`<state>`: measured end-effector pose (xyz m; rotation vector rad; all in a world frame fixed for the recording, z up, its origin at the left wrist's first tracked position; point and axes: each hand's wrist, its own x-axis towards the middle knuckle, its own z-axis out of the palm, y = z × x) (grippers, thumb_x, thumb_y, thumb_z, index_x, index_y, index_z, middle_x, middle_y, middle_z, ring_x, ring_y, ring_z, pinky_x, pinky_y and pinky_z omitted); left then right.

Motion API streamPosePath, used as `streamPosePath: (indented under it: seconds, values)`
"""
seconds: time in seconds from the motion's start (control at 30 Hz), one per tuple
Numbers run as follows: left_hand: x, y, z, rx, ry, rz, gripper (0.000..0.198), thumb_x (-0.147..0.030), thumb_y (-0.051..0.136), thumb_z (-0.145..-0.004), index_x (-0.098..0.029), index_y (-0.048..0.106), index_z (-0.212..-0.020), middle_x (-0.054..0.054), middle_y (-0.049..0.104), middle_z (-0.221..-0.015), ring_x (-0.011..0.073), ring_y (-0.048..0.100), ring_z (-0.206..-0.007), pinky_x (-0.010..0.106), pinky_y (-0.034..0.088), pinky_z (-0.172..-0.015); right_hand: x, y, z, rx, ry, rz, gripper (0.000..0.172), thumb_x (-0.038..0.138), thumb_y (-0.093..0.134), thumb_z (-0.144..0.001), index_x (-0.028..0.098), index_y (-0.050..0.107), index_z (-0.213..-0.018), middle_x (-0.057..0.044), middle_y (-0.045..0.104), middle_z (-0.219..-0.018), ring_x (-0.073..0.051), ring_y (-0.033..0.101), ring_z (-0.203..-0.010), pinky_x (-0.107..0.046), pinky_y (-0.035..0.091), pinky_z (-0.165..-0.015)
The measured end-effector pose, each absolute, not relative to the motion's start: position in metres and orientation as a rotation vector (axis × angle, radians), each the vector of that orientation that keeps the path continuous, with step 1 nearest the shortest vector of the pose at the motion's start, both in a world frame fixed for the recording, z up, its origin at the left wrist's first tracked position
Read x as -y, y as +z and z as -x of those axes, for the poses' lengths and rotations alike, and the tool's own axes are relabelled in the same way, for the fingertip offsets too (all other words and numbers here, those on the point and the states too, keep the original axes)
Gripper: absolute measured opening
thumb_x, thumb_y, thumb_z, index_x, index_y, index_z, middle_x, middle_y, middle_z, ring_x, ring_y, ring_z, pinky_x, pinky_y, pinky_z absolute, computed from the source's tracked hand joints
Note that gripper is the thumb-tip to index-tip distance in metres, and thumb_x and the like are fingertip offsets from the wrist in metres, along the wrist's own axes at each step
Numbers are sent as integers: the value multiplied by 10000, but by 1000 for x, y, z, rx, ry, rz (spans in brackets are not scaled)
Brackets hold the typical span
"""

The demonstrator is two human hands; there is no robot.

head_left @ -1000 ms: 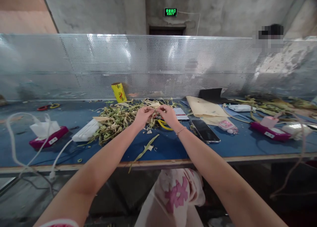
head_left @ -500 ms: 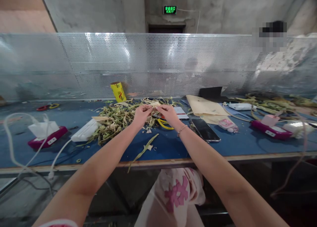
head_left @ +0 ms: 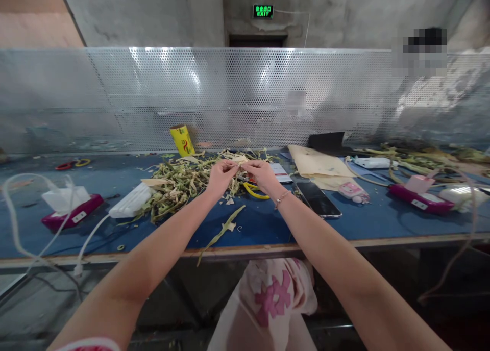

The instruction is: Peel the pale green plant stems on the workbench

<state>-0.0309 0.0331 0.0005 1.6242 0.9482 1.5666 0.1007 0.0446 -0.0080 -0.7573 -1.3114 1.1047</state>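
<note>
My left hand (head_left: 222, 176) and my right hand (head_left: 262, 176) meet above the table, thumbs and fingers pinched. Between their fingertips is a pale piece of dried plant (head_left: 241, 160), small and partly hidden by the fingers. Under and left of my hands spreads a heap of dried greenish plant stalks (head_left: 176, 190). Scissors with yellow handles (head_left: 255, 192) lie just below my right hand. One long dried stalk (head_left: 222, 231) lies apart near the front edge, with a pale scrap beside it.
A phone (head_left: 318, 199), pink pouch (head_left: 352, 190) and brown paper (head_left: 321, 162) lie to the right. White power bank (head_left: 132, 200) and purple power strip (head_left: 72, 213) are left, with loose cables. A yellow container (head_left: 182, 141) stands before the perforated metal screen (head_left: 237, 96); a blurred person is beyond.
Both hands keep their pinch and have shifted only slightly, fingertips still close together. The whole view has tilted a little; the things on the table lie as before.
</note>
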Motion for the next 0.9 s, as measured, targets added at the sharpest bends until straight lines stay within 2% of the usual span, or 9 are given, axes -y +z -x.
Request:
streamPosePath:
  seconds: [0.2,0.43,0.57,0.67,0.9]
  values:
    - [-33,0,31,-948,1568,-1653,137,-246,638,-605,-142,561,-653,-15,558,-562,97,506,-540,214,382,-554,-42,-6,-101,1340,1137,761,298,397,695,-483,146,614,-622,2,581,-597,-67,448,-504,-203,352,-460]
    - [-33,1,31,-949,1586,-1638,146,-247,641,-603,-140,562,-663,-14,563,-567,92,501,-538,212,380,-551,-45,-7,-103,1397,1062,776,251,365,664,-535,148,578,-629,28,543,-566,-55,409,-472,-213,341,-477]
    - [-34,0,31,-950,1566,-1612,147,-239,651,-597,-136,570,-663,-23,544,-534,78,475,-497,202,358,-514,-44,-5,-105,1581,839,863,188,340,591,-633,152,577,-627,27,514,-528,-78,421,-478,-233,344,-493]
    - [-35,0,30,-901,1525,-1496,152,-238,659,-593,-134,581,-673,-27,532,-512,71,462,-474,199,354,-497,-43,-4,-106,1645,600,896,123,270,562,-673,160,567,-616,7,541,-578,-100,457,-536,-251,375,-552]
    - [-25,10,26,-780,1392,-1137,109,-81,629,-569,-114,594,-667,7,603,-612,90,564,-582,228,455,-631,-45,-5,-110,1727,262,877,91,182,534,-714,179,520,-624,-17,542,-697,-133,485,-687,-271,392,-670]
